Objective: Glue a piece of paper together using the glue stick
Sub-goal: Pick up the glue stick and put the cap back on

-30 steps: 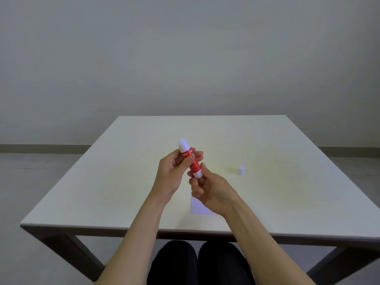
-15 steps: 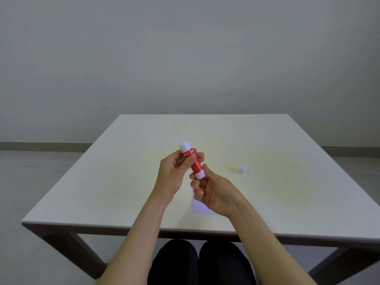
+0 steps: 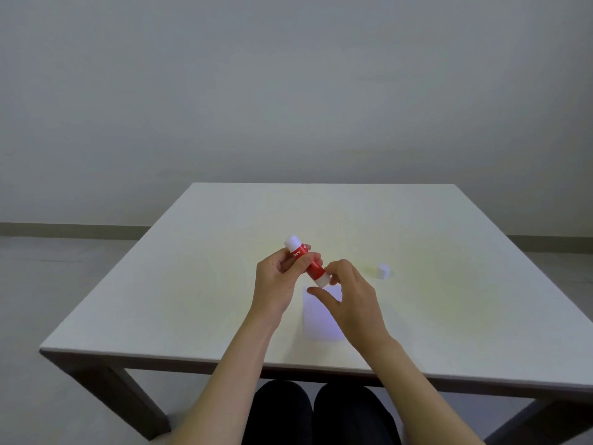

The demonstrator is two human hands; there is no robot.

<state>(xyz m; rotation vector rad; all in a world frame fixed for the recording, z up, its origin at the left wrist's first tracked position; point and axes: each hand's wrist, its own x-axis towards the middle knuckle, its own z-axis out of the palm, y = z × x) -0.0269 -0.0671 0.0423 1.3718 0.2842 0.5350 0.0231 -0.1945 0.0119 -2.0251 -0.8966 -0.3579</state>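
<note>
Pale table [image 3: 199,284] fills the room's middle. Nearest its front edge lies the paper [image 3: 321,322], bare of glue by my guess. Above it the left hand [image 3: 277,284] grips the glue stick [image 3: 308,264]; the right hand [image 3: 349,300] pinches its base. Beyond stands the cap [image 3: 383,271], already off.

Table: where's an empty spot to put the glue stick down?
The table is bare left of the left hand, along the far edge, and right of the cap. It is crowded in the near middle, where the paper lies under the right hand and glue stick.
</note>
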